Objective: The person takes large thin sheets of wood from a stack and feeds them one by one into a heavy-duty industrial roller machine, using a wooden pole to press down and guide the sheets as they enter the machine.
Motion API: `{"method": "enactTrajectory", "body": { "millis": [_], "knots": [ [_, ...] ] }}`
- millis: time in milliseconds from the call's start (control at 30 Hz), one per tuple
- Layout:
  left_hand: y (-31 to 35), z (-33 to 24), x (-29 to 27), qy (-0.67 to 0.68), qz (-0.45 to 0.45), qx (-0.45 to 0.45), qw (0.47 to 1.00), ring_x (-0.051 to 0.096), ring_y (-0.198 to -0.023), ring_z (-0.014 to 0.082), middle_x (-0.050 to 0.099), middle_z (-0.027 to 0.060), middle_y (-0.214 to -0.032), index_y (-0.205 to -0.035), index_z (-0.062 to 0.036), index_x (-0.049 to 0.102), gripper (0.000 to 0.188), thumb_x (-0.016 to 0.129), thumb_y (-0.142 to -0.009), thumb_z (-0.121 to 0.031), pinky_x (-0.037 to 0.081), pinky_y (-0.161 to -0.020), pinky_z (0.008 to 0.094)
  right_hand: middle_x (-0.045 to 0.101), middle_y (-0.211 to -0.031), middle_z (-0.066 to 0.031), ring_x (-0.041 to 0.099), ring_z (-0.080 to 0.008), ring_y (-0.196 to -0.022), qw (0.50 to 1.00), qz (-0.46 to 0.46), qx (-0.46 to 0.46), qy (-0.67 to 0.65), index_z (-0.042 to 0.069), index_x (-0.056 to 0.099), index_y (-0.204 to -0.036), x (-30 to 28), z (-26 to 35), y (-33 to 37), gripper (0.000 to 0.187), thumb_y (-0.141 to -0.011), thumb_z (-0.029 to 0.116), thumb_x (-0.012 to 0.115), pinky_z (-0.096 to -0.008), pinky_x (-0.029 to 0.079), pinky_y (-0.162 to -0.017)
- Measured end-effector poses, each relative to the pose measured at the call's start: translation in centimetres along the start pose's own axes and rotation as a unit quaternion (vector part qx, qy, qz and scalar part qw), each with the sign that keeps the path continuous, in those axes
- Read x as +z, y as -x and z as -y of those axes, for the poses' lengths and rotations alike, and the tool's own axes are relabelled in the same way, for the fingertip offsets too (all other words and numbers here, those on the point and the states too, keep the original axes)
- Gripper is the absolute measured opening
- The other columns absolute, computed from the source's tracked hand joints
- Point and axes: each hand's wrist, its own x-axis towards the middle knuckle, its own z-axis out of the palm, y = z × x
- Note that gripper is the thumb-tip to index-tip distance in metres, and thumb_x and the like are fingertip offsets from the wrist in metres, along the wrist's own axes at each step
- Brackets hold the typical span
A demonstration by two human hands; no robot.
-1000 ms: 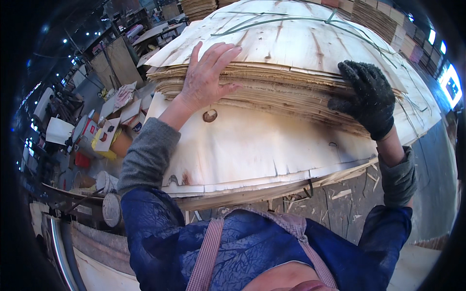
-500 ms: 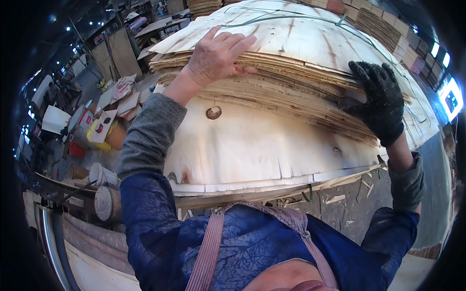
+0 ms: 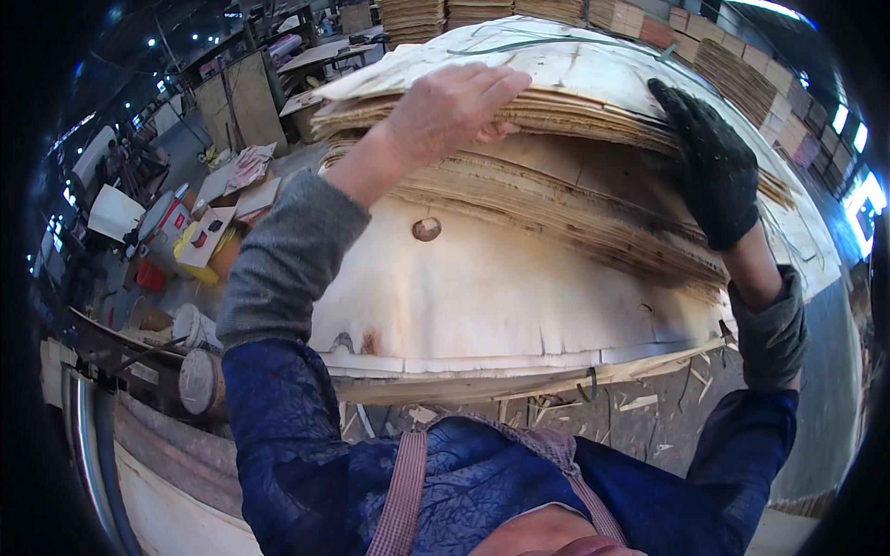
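A thick bundle of pale wood veneer sheets (image 3: 584,116) is raised at its near edge, bowed, with a dark gap beneath. My bare left hand (image 3: 454,107) grips that edge on the left, fingers on top and thumb below. On the right my right hand (image 3: 714,162), in a black glove, is closed around the same edge; its thumb is in shadow. Under the gap lies a second layer of veneer sheets (image 3: 556,199) with ragged brown edges. Nearer me spreads a wide pale sheet (image 3: 519,287) with a knot hole. A green strap (image 3: 538,42) lies across the top.
Buckets (image 3: 195,326) and a red container (image 3: 150,274) stand on the floor at left, near cardboard pieces (image 3: 255,199). Wood scraps (image 3: 640,403) litter the floor before me. Stacked wood (image 3: 732,74) lines the far right. A metal rail (image 3: 88,454) runs at lower left.
The upper bundle has lifted away from the layer under it, widening the dark gap. My left hand has shifted right and slightly nearer; the gloved hand has turned more edge-on.
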Motion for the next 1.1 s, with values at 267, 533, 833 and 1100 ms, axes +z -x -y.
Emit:
{"method": "enactTrajectory", "body": {
  "millis": [267, 533, 833, 1100],
  "knots": [
    [0.7, -2.6, -0.1, 0.102, 0.178, -0.145, 0.968, 0.054, -0.099, 0.0302, 0.049, 0.0138, -0.119, -0.127, -0.0102, 0.036, 0.064, 0.066, -0.072, -0.025, 0.048, -0.08, 0.0372, 0.057, -0.105, -0.0158, 0.058, -0.0319, -0.086, 0.988, 0.149, 0.018, 0.029, 0.006, 0.046, -0.115, 3.8, 0.7, 3.1, 0.04, -0.074, 0.005, 0.045, -0.0397, 0.048, -0.07],
    [2.7, -4.2, -0.9, 0.013, 0.234, -0.065, 0.97, 0.056, -0.093, 0.0311, 0.049, 0.0169, -0.116, -0.117, -0.0016, 0.039, 0.048, 0.06, -0.077, -0.019, 0.051, -0.073, 0.037, 0.057, -0.095, -0.0179, 0.059, -0.0315, -0.079, 0.973, 0.229, 0.015, 0.038, 0.001, 0.045, -0.106, 1.1, 3.6, 3.4, 0.033, -0.074, 0.005, 0.047, -0.0394, 0.049, -0.063],
    [7.5, -16.3, -15.5, -0.069, 0.222, -0.021, 0.972, 0.057, -0.091, 0.0309, 0.05, 0.0213, -0.111, -0.115, 0.0015, 0.04, 0.048, 0.058, -0.076, -0.02, 0.05, -0.073, 0.0347, 0.053, -0.1, -0.0171, 0.054, -0.0282, -0.082, 0.985, 0.172, -0.007, 0.032, -0.001, 0.043, -0.106, -14.1, 14.8, 10.0, 0.039, -0.069, 0.005, 0.052, -0.0372, 0.048, -0.059],
    [11.6, -26.6, -35.5, 0.159, 0.271, -0.25, 0.916, 0.056, -0.097, 0.0261, 0.051, 0.013, -0.118, -0.124, -0.0019, 0.041, 0.053, 0.056, -0.082, -0.031, 0.046, -0.084, 0.0312, 0.047, -0.124, -0.0136, 0.046, -0.03, -0.114, 0.974, 0.191, 0.12, -0.033, 0.007, 0.044, -0.124, -33.4, 25.3, 23.0, 0.054, -0.072, 0.003, 0.056, -0.0391, 0.039, -0.094]
  ]
}}
